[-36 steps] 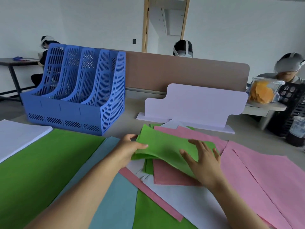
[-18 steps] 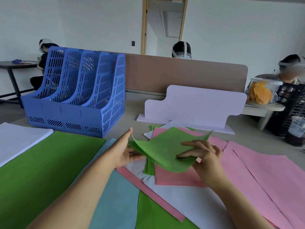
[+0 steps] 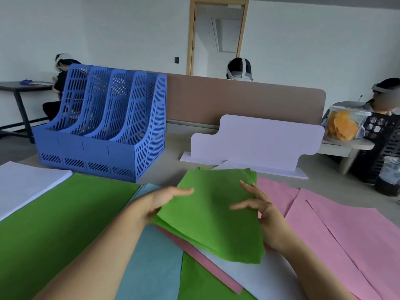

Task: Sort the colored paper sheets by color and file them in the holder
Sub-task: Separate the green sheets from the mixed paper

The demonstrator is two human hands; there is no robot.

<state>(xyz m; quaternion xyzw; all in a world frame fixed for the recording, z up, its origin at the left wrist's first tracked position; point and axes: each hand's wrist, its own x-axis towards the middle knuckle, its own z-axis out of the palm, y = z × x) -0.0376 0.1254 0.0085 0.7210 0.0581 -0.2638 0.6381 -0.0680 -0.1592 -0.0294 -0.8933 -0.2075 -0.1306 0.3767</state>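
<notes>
I read the green sheet [image 3: 216, 217] as thin matt paper, limp and a bit fibrous. Pink sheets [image 3: 346, 230], pale-blue sheet [image 3: 151, 269] and white stack [image 3: 28, 180]: same matt paper, smooth. Holder [image 3: 104, 135]: blue moulded plastic with slotted walls and a low sheen. Worktop [image 3: 173, 152]: grey, matt, smooth. White stand board [image 3: 259, 137]: smooth and matt, foam board or plastic, I can't tell from here. Jar [image 3: 344, 124]: clear glossy plastic. Door frame [image 3: 191, 35]: light wood.

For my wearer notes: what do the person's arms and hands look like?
The left hand and right hand are ungloved; no rings or markings show. The left forearm and right forearm are bare, with no sleeves, watch or bracelet in view.
</notes>
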